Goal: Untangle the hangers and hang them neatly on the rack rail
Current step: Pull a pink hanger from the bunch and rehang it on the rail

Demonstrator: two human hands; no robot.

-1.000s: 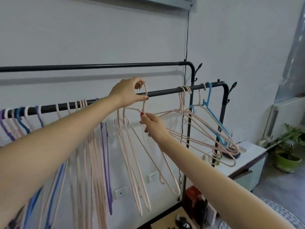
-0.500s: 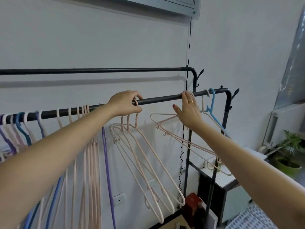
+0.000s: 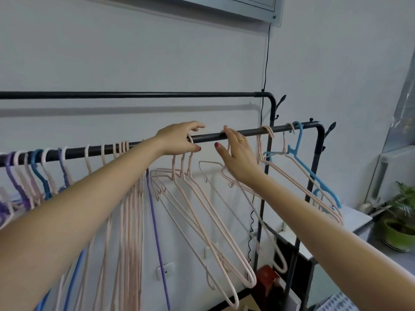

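Note:
A black front rack rail (image 3: pixel 247 132) runs across the view. My left hand (image 3: pixel 179 140) curls over it and grips the hooks of three pink hangers (image 3: pixel 202 209), which dangle slanted below. Just to the right, my right hand (image 3: pixel 235 158) has straight fingers; the index tip touches the rail and another pink hanger (image 3: pixel 215 163) hangs behind the palm, its hook mostly hidden. Farther right hang more pink hangers (image 3: pixel 267 131) and a blue hanger (image 3: pixel 298 142). A row of purple, blue and pink hangers (image 3: pixel 45 167) fills the rail's left part.
A second, higher black rail (image 3: pixel 134 94) runs behind, close to the wall. A black cable (image 3: pixel 266 63) drops down the wall. A white cabinet (image 3: pixel 354 218) and a potted plant (image 3: pixel 402 212) are at the right; a red box (image 3: pixel 267 279) sits on the floor.
My right hand has slid left along the rail from the right-hand hanger group to beside my left hand. My left hand has kept its hold on the pink hooks.

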